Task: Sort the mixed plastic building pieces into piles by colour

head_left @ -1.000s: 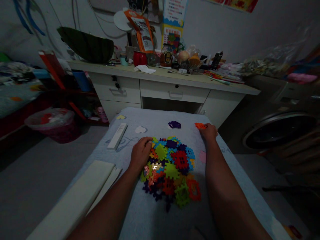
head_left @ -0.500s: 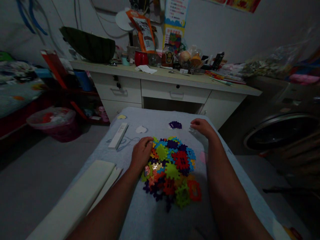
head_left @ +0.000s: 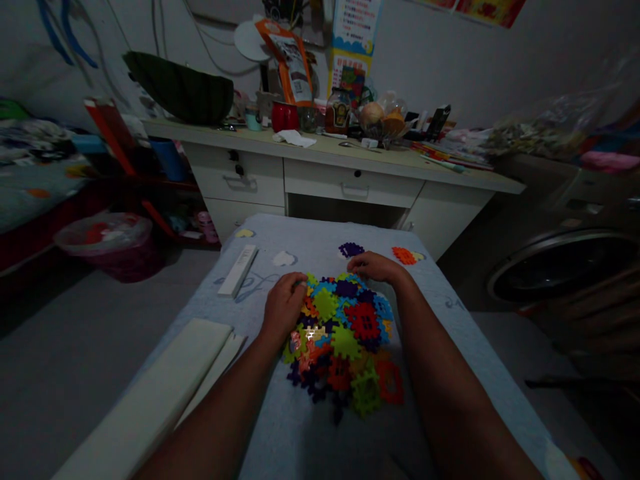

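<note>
The pile of coloured interlocking pieces (head_left: 345, 333) sits in the middle of the cloth-covered tabletop (head_left: 300, 433), right between your two forearms: reds, blues, greens, oranges and purples, all heaped over one another. Your left hand (head_left: 284, 305) is on the pile's left edge, palm down, with the fingers curled onto the pieces at the far-left corner. They are touching pieces there, but the fingertips are tucked under the knuckles, so I cannot tell whether that grip is closed on a piece or just resting on the heap. Your right hand (head_left: 379, 268) is at the pile's far edge, knuckles up and fingers bent down toward the topmost pieces. That grip is loosely curled, neither spread flat nor a tight fist, and the back of the hand covers whatever lies beneath, so I cannot tell if it holds anything.

Just beyond the right hand, two lone bits lie apart from the heap: a purple piece (head_left: 351, 250) straight ahead and an orange piece (head_left: 403, 255) off to its right. To the left, a white strip (head_left: 239, 270) lies along the cloth with a small white scrap (head_left: 283, 259) beside it. A pale flat board (head_left: 165, 387) hangs off the near-left corner, cut off by the frame edge. The light is dim, so the shapes of pieces deep in the pile are hard to make out.
</note>
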Available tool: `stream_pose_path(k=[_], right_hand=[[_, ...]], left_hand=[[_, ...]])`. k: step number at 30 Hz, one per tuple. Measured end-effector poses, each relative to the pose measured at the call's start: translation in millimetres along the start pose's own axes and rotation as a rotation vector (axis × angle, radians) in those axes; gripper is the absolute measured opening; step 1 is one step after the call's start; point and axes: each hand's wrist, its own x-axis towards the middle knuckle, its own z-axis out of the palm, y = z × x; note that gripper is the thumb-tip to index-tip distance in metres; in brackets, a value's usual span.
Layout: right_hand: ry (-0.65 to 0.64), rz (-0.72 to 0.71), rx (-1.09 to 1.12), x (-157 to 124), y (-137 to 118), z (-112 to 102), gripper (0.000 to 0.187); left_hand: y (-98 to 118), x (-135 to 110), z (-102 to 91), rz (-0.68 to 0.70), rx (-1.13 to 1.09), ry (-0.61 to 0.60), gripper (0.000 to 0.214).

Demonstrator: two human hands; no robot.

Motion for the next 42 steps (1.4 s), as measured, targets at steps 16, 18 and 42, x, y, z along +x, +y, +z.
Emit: stream_pose_path(k=[16, 18, 42], right_hand=[[-0.099, -0.04, -0.099, -11.6, -25.3, -9.6, 0.02], [-0.183, -0.016, -0.115, -15.8, -38.5, -8.9, 0.032], [0.339, -0.015, 0.561, -12.8, 5.1, -15.2, 0.034]], left_hand=[[2.4, -0.3, 0.0, -0.015, 0.004, -0.001, 0.032], [0.9, -0.1, 0.4, -0.01, 0.005, -0.002, 0.031], [3.1, -1.0, -1.0, -0.022, 0.018, -0.012, 0.032]])
